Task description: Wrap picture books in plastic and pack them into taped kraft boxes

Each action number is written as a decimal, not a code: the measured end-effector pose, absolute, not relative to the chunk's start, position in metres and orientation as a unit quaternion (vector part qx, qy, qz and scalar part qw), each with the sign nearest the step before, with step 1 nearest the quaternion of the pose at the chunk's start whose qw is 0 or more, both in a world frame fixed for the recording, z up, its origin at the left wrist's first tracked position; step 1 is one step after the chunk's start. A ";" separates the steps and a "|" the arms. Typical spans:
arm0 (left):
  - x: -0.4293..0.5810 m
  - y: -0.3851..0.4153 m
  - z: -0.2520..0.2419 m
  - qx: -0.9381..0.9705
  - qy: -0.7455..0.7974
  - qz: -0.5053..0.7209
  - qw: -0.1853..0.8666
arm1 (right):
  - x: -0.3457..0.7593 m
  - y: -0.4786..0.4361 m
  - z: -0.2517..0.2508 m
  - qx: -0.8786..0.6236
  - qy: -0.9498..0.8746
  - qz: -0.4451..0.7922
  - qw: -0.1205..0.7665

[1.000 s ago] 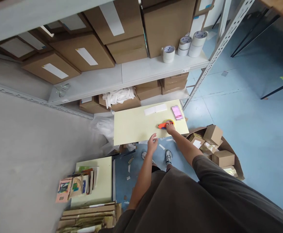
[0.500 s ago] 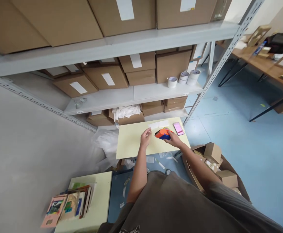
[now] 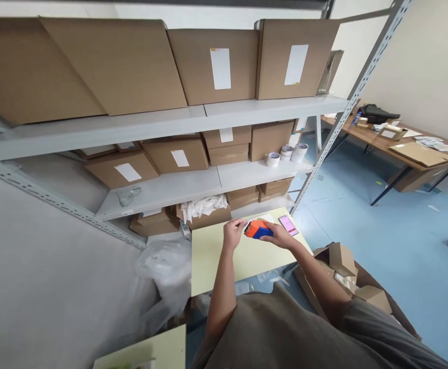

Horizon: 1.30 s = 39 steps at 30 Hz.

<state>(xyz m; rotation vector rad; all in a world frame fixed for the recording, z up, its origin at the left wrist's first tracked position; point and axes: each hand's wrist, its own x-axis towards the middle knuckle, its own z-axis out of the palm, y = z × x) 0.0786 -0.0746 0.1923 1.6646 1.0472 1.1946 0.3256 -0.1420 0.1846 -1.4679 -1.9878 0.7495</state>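
Note:
My right hand [image 3: 280,235] grips an orange and blue tape dispenser [image 3: 260,229] above the pale yellow table [image 3: 216,261]. The dispenser's dark end points left, toward my left hand [image 3: 233,233]. The fingers of that hand are drawn together in a pinch just off the dark end; anything between them is too small to make out. A phone [image 3: 288,225] with a pink screen lies on the table to the right of my right hand. Behind the dispenser, a white strip [image 3: 267,218] on the table is partly hidden.
Metal shelving [image 3: 177,182] with cardboard boxes [image 3: 213,66] and white tape rolls [image 3: 273,159] rises beyond the table. A large carton [image 3: 395,320] of small boxes stands at the right. Clear plastic [image 3: 166,266] is heaped at the left, and a wooden desk [image 3: 377,136] is farther right.
My view has tilted up, showing more of the upper shelf. My left hand's fingers have closed into a pinch nearer the dispenser's end, while my right hand keeps hold of the tape dispenser.

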 end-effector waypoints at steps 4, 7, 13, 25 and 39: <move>0.061 -0.059 0.199 0.660 0.443 0.501 0.342 | 0.312 -0.139 0.190 -0.592 -0.708 0.275 0.271; 0.059 -0.042 0.203 0.678 0.442 0.491 0.322 | 0.307 -0.131 0.191 -0.607 -0.689 0.275 0.284; 0.088 -0.034 0.200 0.677 0.464 0.521 0.235 | 0.309 -0.077 0.189 -0.622 -0.705 0.157 0.303; 0.093 -0.037 0.225 0.585 0.581 0.533 0.191 | 0.395 0.120 0.228 -0.655 -0.727 0.048 0.203; 0.122 -0.113 0.194 0.515 0.672 0.488 0.210 | 0.399 0.196 0.182 -0.574 -0.742 0.076 0.338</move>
